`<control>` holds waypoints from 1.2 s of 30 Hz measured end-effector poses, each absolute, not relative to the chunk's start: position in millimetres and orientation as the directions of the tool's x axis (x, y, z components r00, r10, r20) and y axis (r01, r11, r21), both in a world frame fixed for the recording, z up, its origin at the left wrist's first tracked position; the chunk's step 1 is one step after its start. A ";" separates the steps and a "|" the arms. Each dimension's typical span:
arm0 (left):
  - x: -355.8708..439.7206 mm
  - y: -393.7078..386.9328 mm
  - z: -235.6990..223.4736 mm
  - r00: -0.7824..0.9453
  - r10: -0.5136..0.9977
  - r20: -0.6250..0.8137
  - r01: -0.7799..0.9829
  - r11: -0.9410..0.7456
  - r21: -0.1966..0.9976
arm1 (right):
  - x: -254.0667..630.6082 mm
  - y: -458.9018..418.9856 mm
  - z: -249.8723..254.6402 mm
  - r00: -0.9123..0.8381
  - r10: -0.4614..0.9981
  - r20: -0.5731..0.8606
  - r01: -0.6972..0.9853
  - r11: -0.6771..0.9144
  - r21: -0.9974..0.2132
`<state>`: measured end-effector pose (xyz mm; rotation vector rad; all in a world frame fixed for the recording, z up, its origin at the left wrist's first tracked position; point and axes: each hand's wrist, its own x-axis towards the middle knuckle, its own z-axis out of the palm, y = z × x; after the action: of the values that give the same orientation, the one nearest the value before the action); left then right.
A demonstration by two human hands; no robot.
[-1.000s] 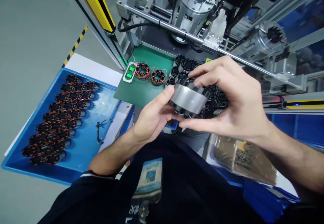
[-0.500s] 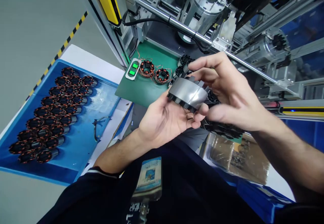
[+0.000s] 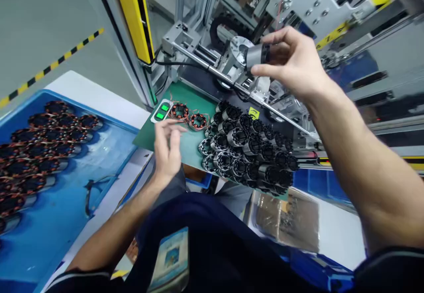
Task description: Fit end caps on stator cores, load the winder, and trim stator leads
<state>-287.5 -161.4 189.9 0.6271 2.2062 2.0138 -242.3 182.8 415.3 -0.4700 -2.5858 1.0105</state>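
Observation:
Up at the machine, my right hand grips an unwound motor stator core, a grey metal ring with black slotted ends. The core is held right by the round silver fixture; whether they touch I cannot tell. Over the green mat, my left hand hangs with its fingers apart, holding nothing. It is near the white switch panel with two green buttons. Beside the panel lie two copper-wound stators. To their right, several unwound stator cores stand in stacked rows.
A blue tray at left holds several wound stators and dark-handled cutters. A steel rod runs across the machine's front. A yellow post rises at left. A clear bag lies on a carton at lower right.
My right hand has carried the stator core up and away to the machine fixture. My left hand has let go of it and moved left toward the switch panel. The view has shifted too.

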 end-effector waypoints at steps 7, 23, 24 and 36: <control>-312.5 -160.0 136.8 -0.898 0.227 0.377 0.429 0.261 0.865 | -315.3 253.6 401.9 -0.847 0.475 0.239 0.394 0.863 -0.318; -304.7 -163.1 137.8 -0.903 0.220 0.370 0.429 0.398 0.811 | -369.9 303.8 417.6 -0.962 0.253 -0.100 0.266 0.952 -0.153; -304.5 -163.1 138.2 -0.903 0.221 0.370 0.430 0.402 0.809 | -369.0 302.5 417.5 -0.962 0.253 -0.105 0.267 0.952 -0.148; -303.6 -167.2 133.4 -0.871 0.224 0.437 0.491 0.404 0.772 | -421.2 266.6 424.6 -0.960 0.235 0.151 0.158 0.902 -0.401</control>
<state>-303.6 -167.2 133.4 0.7436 2.8450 1.7251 -421.2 266.6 424.6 -0.2992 -2.8710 0.5812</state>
